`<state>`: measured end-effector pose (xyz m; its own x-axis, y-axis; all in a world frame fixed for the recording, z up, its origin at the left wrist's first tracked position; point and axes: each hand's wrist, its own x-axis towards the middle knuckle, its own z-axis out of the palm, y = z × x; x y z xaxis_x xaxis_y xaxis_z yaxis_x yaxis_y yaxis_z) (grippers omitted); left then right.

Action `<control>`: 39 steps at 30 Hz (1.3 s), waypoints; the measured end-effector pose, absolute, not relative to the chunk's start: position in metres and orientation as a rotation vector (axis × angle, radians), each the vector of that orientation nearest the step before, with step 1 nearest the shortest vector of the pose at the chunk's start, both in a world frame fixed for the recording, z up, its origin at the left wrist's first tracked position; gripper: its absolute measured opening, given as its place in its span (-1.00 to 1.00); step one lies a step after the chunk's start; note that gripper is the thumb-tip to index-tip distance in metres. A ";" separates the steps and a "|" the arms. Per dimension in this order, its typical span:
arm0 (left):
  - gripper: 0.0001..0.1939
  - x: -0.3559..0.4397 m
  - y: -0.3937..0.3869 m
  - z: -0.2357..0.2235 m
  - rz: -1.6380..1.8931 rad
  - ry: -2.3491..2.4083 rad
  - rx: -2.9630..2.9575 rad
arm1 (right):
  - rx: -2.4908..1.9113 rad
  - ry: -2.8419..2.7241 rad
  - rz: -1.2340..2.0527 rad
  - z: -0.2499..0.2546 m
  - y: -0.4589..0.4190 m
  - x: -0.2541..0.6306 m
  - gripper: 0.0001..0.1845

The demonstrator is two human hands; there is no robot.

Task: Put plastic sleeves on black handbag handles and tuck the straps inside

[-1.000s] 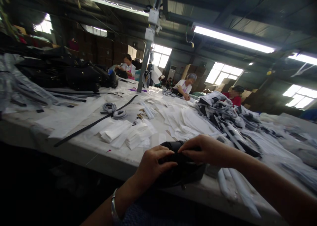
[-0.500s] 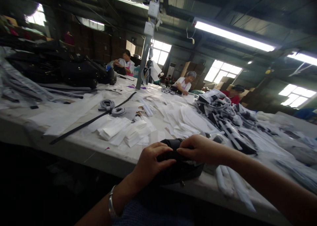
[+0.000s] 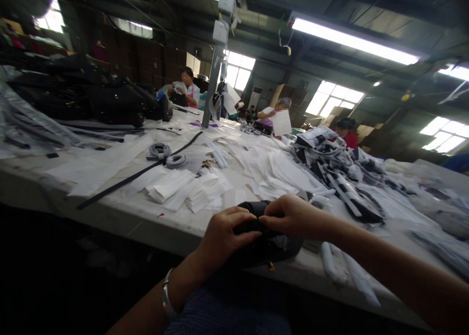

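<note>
A small black bag (image 3: 269, 247) rests on the near edge of the long white table (image 3: 120, 217). My left hand (image 3: 223, 237) grips its left side, fingers curled over the top. My right hand (image 3: 293, 216) pinches the bag's upper edge from the right, fingertips meeting the left hand's. A silver bangle (image 3: 166, 296) sits on my left wrist. What the fingertips hold at the bag's opening is hidden.
Stacks of white folded sheets (image 3: 190, 190), a long black strap (image 3: 139, 171), grey strap coils (image 3: 166, 155) and a heap of black-and-white pieces (image 3: 337, 171) cover the table. Black bags (image 3: 110, 102) pile at far left. A pole (image 3: 214, 73) stands mid-table. Three people work at the far side.
My hands stay on the black bag, fingers shifting slightly along its top edge. The view has drifted a little. A far person now holds up a white sheet.
</note>
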<state>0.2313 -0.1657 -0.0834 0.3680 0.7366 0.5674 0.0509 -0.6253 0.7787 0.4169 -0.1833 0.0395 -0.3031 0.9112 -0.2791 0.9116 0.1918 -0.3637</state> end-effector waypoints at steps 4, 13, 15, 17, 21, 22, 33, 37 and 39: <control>-0.73 0.234 -0.170 -0.082 1.267 0.644 1.937 | 1.836 2.433 -0.720 0.033 -0.186 0.414 -0.57; -0.62 0.230 -0.165 -0.075 1.158 0.738 1.586 | 1.757 2.600 -0.210 0.029 -0.190 0.410 -0.71; -0.65 0.227 -0.162 -0.072 1.084 0.683 1.482 | 1.686 2.626 -0.132 0.031 -0.190 0.409 -0.63; -0.69 0.225 -0.159 -0.071 1.027 0.652 1.377 | 1.643 2.627 -0.069 0.032 -0.190 0.407 -0.54; -0.72 0.221 -0.156 -0.074 1.001 0.705 1.184 | 1.643 2.609 0.015 0.030 -0.190 0.401 -0.66; -0.72 0.219 -0.156 -0.075 0.998 0.726 1.189 | 1.646 2.613 0.025 0.030 -0.190 0.401 -0.69; -0.70 0.213 -0.154 -0.068 0.911 0.789 1.616 | 1.583 2.689 0.112 0.031 -0.192 0.398 -0.73; -0.72 0.220 -0.150 -0.068 0.810 0.740 1.488 | 1.549 2.708 0.089 0.031 -0.192 0.399 -0.73; -0.71 0.222 -0.149 -0.067 0.780 0.719 1.428 | 1.546 2.704 0.060 0.032 -0.191 0.400 -0.72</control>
